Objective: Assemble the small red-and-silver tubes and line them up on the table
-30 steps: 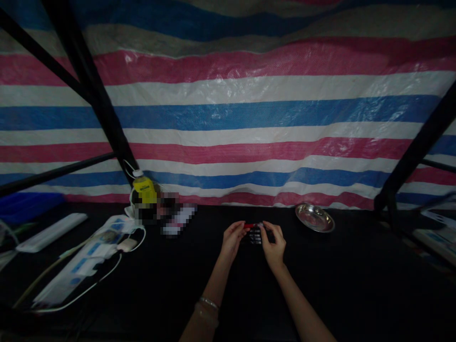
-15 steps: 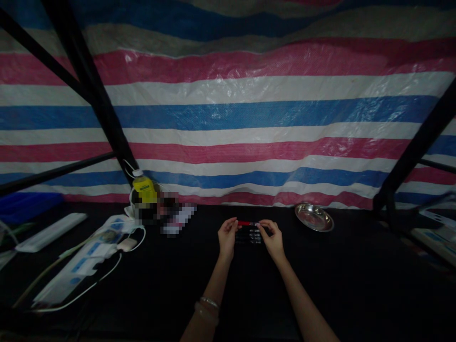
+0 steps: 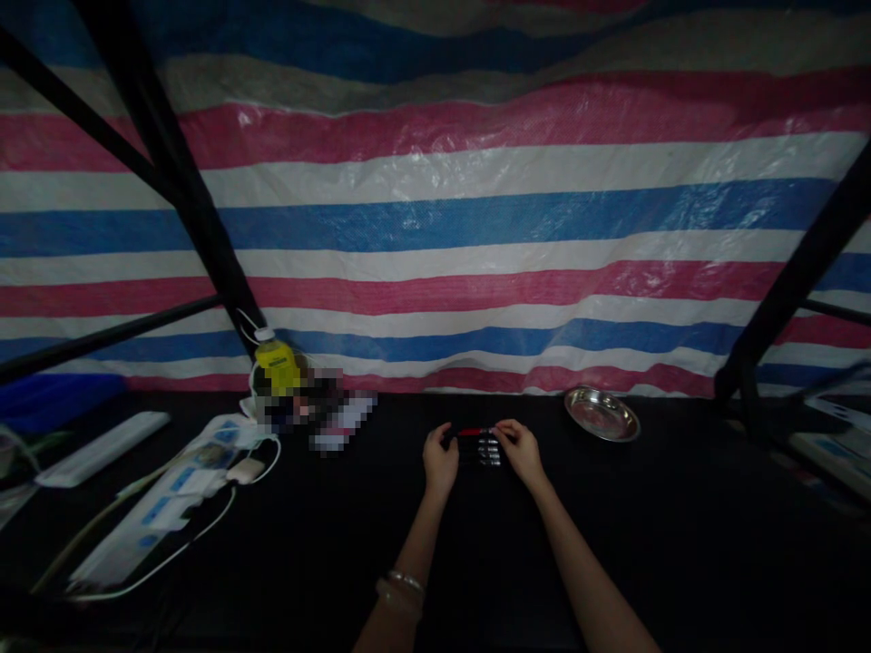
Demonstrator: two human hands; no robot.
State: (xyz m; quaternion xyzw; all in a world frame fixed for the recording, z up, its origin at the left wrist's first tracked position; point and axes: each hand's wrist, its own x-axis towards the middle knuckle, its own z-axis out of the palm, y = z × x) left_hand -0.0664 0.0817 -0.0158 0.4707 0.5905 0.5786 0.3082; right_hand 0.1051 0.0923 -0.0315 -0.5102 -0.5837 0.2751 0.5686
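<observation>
Our right hand pinches a slim, glossy red stick; we cannot tell whether our left hand grips it. The bottle label's print is illegible.

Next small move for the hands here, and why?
I'd probably nudge the red pen toward the dark pens: it sits on their far side, roughly parallel, with the right hand at one end and the left hand by the other. Too dim to tell whether they touch.

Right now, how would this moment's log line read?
left hand: near left end of red stick | right hand: near its right end | dark sticks: parallel, nearer wearer | metal dish: farther right
</observation>
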